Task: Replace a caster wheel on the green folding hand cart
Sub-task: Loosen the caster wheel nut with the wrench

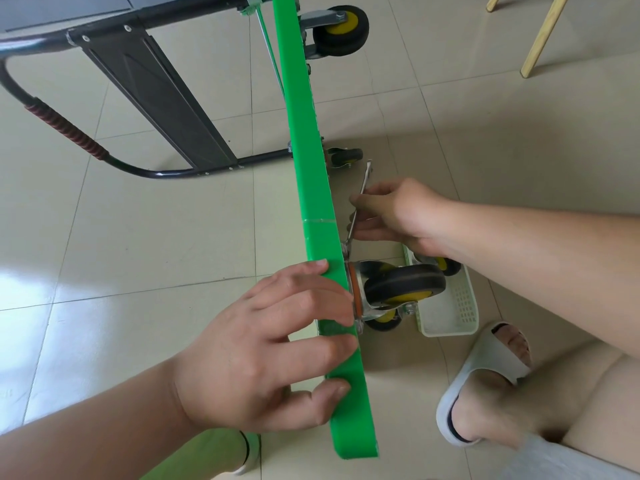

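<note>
The green cart deck (304, 140) stands on its edge on the tiled floor, running from top centre to bottom centre. My left hand (270, 351) grips the deck's near edge, fingers wrapped over it. On the deck's right face sits a caster wheel (403, 284), black with a yellow hub, in a shiny metal bracket. My right hand (398, 216) holds a thin metal wrench (358, 209), whose lower end sits at the caster's mounting plate. Two more casters show farther along the deck, one at mid-length (344, 157) and one at the top (341, 29).
The black folding handle (69, 129) with its red grip lies out to the left. A white perforated basket (450, 306) holding another yellow-hub wheel stands on the floor right of the caster. My foot in a white slipper (485, 386) rests at lower right. Wooden chair legs (543, 32) stand at top right.
</note>
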A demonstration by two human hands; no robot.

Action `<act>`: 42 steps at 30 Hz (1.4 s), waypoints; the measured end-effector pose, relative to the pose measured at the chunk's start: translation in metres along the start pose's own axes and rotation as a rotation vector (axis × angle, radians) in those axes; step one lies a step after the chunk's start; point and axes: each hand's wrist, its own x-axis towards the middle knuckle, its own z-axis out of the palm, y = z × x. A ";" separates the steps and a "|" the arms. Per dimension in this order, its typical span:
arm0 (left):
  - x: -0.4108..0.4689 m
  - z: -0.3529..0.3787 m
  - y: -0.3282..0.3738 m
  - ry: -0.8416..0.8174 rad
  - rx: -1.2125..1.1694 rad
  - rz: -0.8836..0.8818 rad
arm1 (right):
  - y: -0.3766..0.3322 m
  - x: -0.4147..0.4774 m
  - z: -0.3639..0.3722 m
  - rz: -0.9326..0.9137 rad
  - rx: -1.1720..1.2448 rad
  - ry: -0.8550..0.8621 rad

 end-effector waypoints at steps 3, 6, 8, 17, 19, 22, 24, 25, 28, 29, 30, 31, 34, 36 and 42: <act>-0.001 0.000 0.000 0.000 0.001 0.000 | 0.002 0.002 0.001 0.030 -0.050 0.002; 0.000 0.000 -0.001 0.001 0.003 0.002 | 0.002 0.003 0.004 0.058 -0.093 -0.002; 0.000 0.000 -0.001 0.000 0.002 0.002 | 0.001 0.002 0.005 0.079 -0.116 -0.005; -0.001 -0.002 -0.001 0.001 0.013 0.006 | -0.008 -0.006 0.010 -0.074 -0.163 -0.018; -0.001 -0.002 -0.001 -0.002 0.016 0.008 | -0.010 -0.011 0.008 -0.211 -0.275 -0.021; -0.001 -0.002 0.000 -0.003 0.013 0.009 | -0.007 -0.022 0.002 -0.329 -0.313 -0.033; -0.001 -0.002 0.000 -0.005 0.008 0.007 | -0.004 -0.034 -0.004 -0.357 -0.204 -0.092; -0.002 -0.002 0.000 -0.007 0.006 0.006 | -0.003 -0.043 -0.007 -0.383 -0.180 -0.124; -0.002 -0.003 0.000 -0.016 0.001 0.004 | 0.001 -0.060 -0.016 -0.549 -0.323 -0.208; -0.002 -0.003 0.000 -0.018 -0.001 0.003 | 0.001 -0.065 -0.018 -0.591 -0.411 -0.227; -0.002 -0.003 0.001 -0.019 -0.001 0.001 | 0.001 -0.067 -0.018 -0.620 -0.475 -0.236; -0.002 -0.003 0.001 -0.019 -0.002 -0.001 | 0.000 -0.069 -0.018 -0.638 -0.503 -0.234; -0.002 -0.002 0.000 -0.016 -0.007 -0.002 | -0.008 -0.062 -0.015 -0.626 -0.384 -0.156; -0.001 -0.002 0.000 -0.012 -0.005 -0.003 | -0.016 -0.050 -0.015 -0.535 -0.217 -0.102; -0.001 -0.001 0.000 -0.011 -0.005 -0.009 | -0.022 -0.015 -0.015 -0.342 -0.203 0.013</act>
